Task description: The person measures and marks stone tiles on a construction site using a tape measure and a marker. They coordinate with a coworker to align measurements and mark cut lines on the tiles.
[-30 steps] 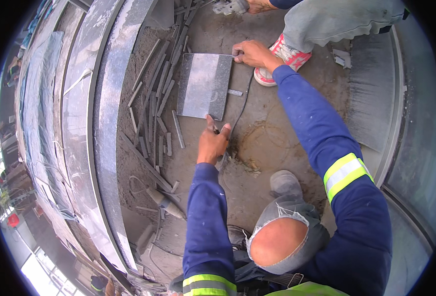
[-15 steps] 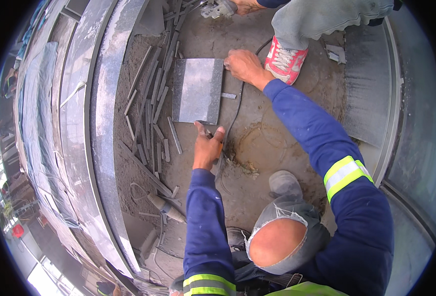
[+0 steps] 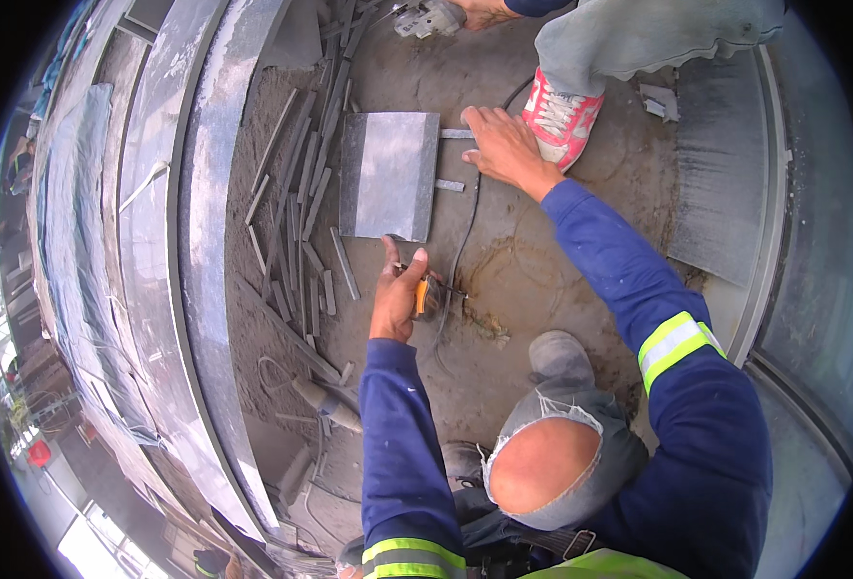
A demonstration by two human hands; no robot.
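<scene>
A square grey stone tile (image 3: 386,179) lies flat on the dusty floor ahead of me. My left hand (image 3: 399,294) is at its near edge, index finger touching the edge. That hand's fingers are curled round a small orange and dark tape measure (image 3: 428,297), partly hidden by the palm. My right hand (image 3: 509,147) hovers beside the tile's right edge, thumb and fingers apart, holding nothing. A short grey strip (image 3: 455,134) juts out from the tile by my right fingertips, and a second short strip (image 3: 450,185) lies nearer me.
Thin stone offcuts (image 3: 301,212) are heaped left of the tile, beside long stone slabs (image 3: 205,193). A dark cable (image 3: 467,232) runs along the floor. Another person's pink shoe (image 3: 562,116) and hand on a power tool (image 3: 428,17) are at the top. A grey-handled tool (image 3: 325,403) lies lower left.
My right hand has lifted off the tile's corner and moved right, uncovering a short strip. My left hand has turned slightly, showing more of the tape measure.
</scene>
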